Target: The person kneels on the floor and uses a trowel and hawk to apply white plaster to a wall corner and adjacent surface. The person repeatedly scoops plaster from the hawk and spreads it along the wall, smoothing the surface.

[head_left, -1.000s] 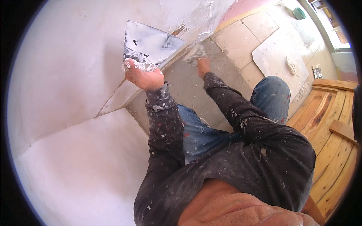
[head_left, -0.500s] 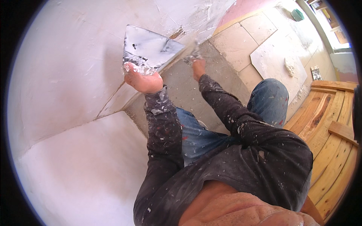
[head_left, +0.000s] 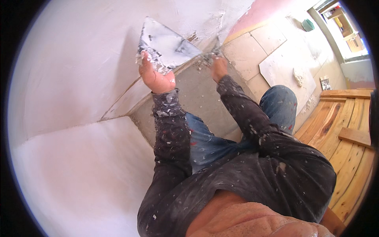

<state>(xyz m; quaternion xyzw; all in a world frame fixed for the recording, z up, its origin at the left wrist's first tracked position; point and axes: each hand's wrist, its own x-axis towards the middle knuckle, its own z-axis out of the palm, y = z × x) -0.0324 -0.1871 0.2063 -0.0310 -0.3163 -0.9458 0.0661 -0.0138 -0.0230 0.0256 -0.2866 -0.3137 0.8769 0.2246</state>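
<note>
A white-smeared triangular metal plate (head_left: 166, 41), crusted with wet plaster along its lower edge, is held up beside the white wall (head_left: 79, 59) by my left hand (head_left: 156, 79), which is closed on it from below. My right hand (head_left: 219, 69) grips a plaster-coated scraper (head_left: 213, 51), blurred by motion, close to the right tip of the plate and the foot of the wall. Whether the scraper touches the plate or wall I cannot tell.
My bent knee is over the grey concrete floor (head_left: 197, 98) and cream tiles (head_left: 242, 55). A white board (head_left: 276, 67) carries a plaster lump (head_left: 298, 77), beside another scraper (head_left: 325, 83). A green container (head_left: 308, 25) sits farther back. Wooden planks (head_left: 347, 158) are at my right, below a bright window opening.
My left hand and the plate have shifted right and up. My right hand has moved right and slightly up with the scraper, to the plate's right tip.
</note>
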